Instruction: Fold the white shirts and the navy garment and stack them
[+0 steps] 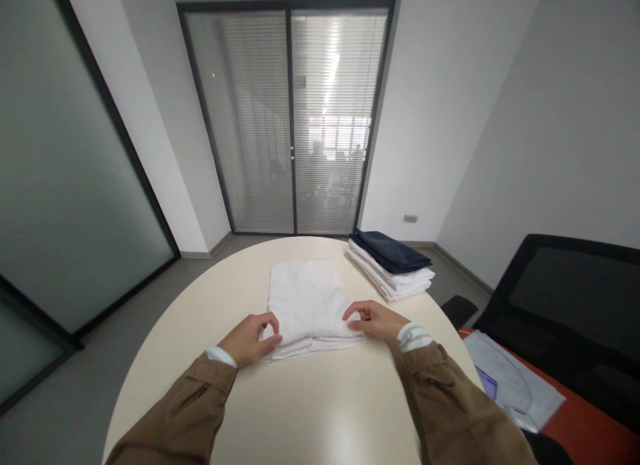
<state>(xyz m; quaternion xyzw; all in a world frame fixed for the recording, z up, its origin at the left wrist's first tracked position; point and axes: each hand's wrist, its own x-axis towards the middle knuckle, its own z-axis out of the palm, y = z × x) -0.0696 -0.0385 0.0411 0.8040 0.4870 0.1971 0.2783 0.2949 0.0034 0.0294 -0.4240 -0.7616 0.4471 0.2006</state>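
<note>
A white garment lies folded flat in the middle of the round cream table. My left hand pinches its near left corner, fingers curled on the cloth. At the near right corner my right hand does the same, thumb and fingers closed on the fabric edge. Both arms wear brown sleeves with white cuffs.
A stack of folded clothes, white ones under a dark navy one, sits at the table's far right edge. A black mesh chair stands to the right, with papers on a red surface. Glass doors with blinds are beyond the table.
</note>
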